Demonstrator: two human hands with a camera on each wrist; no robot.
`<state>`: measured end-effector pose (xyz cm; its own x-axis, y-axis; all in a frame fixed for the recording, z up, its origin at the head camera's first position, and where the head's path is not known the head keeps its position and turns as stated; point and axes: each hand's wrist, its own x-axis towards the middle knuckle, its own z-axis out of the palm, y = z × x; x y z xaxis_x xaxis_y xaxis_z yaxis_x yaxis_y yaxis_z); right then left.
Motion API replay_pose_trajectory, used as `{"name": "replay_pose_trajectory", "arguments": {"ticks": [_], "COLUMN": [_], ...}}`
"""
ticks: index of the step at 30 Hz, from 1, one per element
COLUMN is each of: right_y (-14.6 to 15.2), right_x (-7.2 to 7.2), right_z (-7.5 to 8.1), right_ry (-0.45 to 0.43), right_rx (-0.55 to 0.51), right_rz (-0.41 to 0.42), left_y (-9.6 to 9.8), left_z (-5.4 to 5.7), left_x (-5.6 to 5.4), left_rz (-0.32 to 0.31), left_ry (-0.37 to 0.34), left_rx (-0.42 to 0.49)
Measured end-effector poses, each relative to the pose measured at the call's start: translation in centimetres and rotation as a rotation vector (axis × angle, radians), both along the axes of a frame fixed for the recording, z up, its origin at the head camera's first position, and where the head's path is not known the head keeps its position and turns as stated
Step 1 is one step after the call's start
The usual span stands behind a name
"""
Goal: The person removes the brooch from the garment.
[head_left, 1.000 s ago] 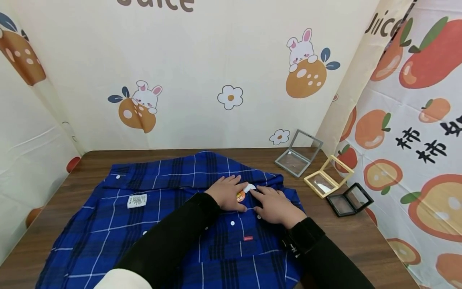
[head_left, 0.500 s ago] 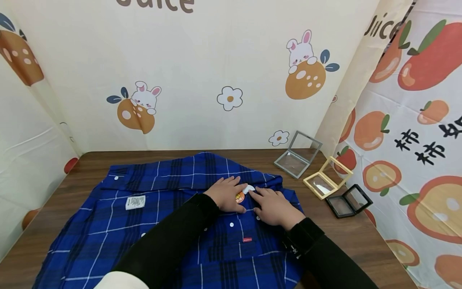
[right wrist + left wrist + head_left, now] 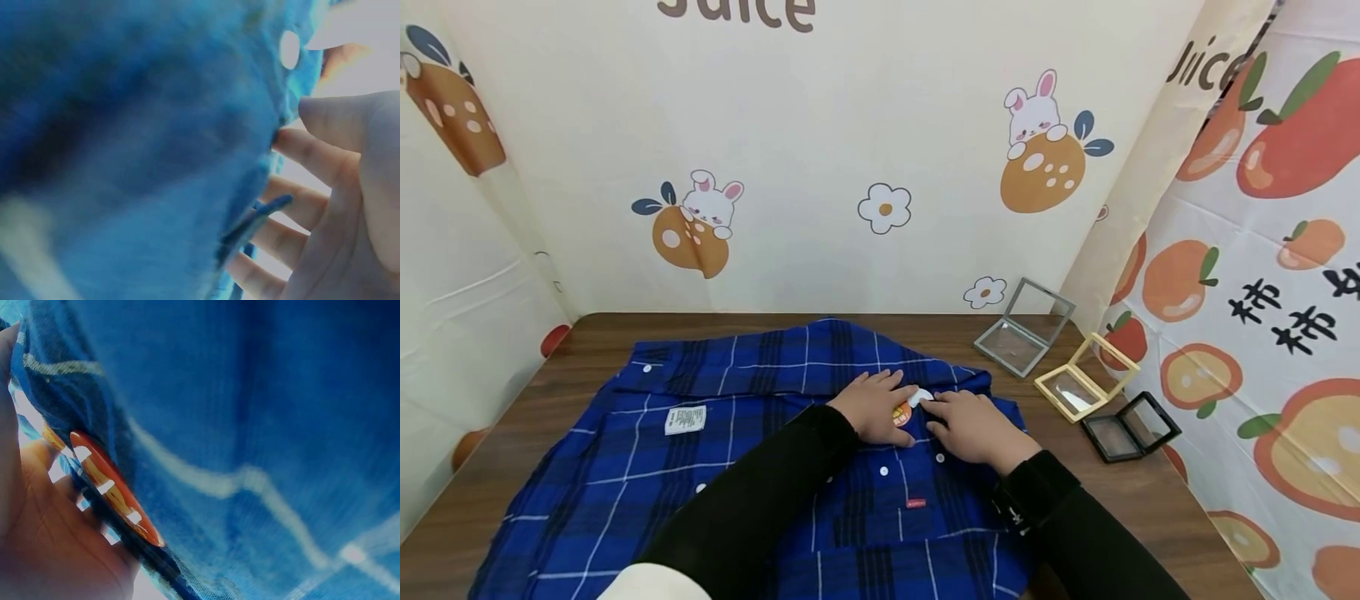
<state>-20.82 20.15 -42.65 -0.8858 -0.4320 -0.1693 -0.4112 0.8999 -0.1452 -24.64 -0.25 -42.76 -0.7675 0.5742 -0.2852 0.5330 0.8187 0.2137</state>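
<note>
A blue plaid shirt (image 3: 760, 367) lies spread on the table with several white buttons, a white label (image 3: 685, 420) and a small red tag (image 3: 916, 503). My left hand (image 3: 874, 407) rests on it with fingers extended, beside a round orange badge (image 3: 902, 414). In the left wrist view the glossy orange badge (image 3: 112, 487) shows white marks on the cloth. A small white piece (image 3: 921, 397) adjoins the badge; what it is cannot be told. My right hand (image 3: 970, 429) touches its edge with a fingertip. In the right wrist view the right hand's fingers (image 3: 312, 156) reach against the fabric.
At the table's right side stand three hinged, clear-windowed frames, opened out: a grey one (image 3: 1012, 347), a beige one (image 3: 1071, 392) and a black one (image 3: 1112, 437). A printed cloth wall (image 3: 805, 258) rises behind the wooden table (image 3: 561, 375); another stands on the right.
Both hands stay at nearly the same spot on the shirt beside the badge. The head view has shifted slightly.
</note>
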Motion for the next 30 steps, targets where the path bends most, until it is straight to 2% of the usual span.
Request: {"name": "replay_pose_trajectory", "arguments": {"ticks": [8,14,16,19,23,28,30], "right_y": [-0.1,-0.5,-0.9,-1.4,-1.6,-1.2,-0.9], "right_x": [-1.6,-2.9,-3.2,-3.8,-4.4,-4.4,-4.4], "right_z": [1.0,0.2,0.0,-0.2,-0.1,-0.2,-0.3], "right_ry": [0.100,0.190,0.204,0.185,0.109,-0.001,-0.025], "right_rx": [-0.040,-0.043,-0.045,-0.040,-0.051,-0.086,-0.101], "right_rz": [0.088,0.129,0.118,0.069,-0.050,-0.226,-0.273], "left_y": [0.1,0.1,0.0,-0.1,-0.2,-0.1,0.0], "left_z": [0.1,-0.7,-1.0,-1.0,-0.6,-0.7,-0.9], "left_x": [-0.1,-0.1,-0.1,-0.2,-0.3,-0.5,-0.6], "left_rz": [-0.005,0.000,0.004,0.008,0.002,-0.006,-0.005], "left_ry": [0.003,0.000,-0.002,-0.003,-0.003,-0.002,-0.006], "left_rx": [0.005,-0.006,-0.011,-0.013,-0.015,-0.017,-0.019]}}
